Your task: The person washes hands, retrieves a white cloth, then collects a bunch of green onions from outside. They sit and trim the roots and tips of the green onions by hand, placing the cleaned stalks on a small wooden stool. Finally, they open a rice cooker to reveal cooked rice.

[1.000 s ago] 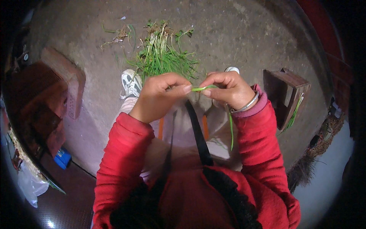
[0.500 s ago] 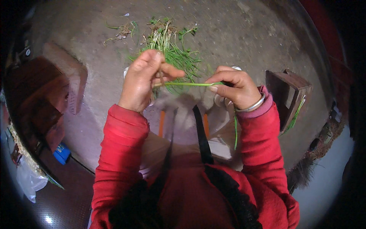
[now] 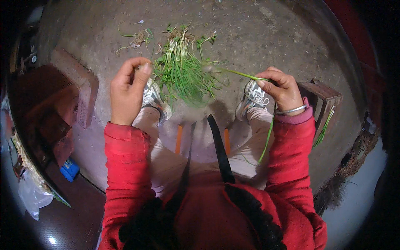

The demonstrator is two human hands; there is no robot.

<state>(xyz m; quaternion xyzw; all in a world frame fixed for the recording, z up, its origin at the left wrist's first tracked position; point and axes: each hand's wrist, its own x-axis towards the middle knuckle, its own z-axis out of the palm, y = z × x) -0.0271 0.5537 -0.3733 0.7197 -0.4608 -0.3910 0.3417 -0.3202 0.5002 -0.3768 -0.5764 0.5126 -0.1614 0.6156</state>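
My right hand [image 3: 284, 92], a silver bangle at its wrist, pinches a thin green onion [image 3: 246, 75] between thumb and fingers. The stalk's pale, blurred tip points left, over the pile, and a long green leaf [image 3: 266, 143] trails down past my wrist. Farther left, my left hand [image 3: 128, 89] is closed, thumb against curled forefinger; whatever may be in that pinch cannot be made out. Between and beyond both hands lies a heap of green onions [image 3: 179, 68] on the floor, whitish stems and brown roots mostly at its far end.
Small trimmings [image 3: 141, 38] lie left of the heap. My shoes [image 3: 153, 98] stand just nearer than it. A wooden stool-like piece [image 3: 323, 93] is at the right, with a few green onions [image 3: 325, 127] beside it. Reddish-brown wooden furniture [image 3: 79, 83] stands at the left, near a blue object [image 3: 69, 170].
My hands have moved apart, the left one going left off the stalk and the right one going right with the green onion. The heap and my shoes show more fully.
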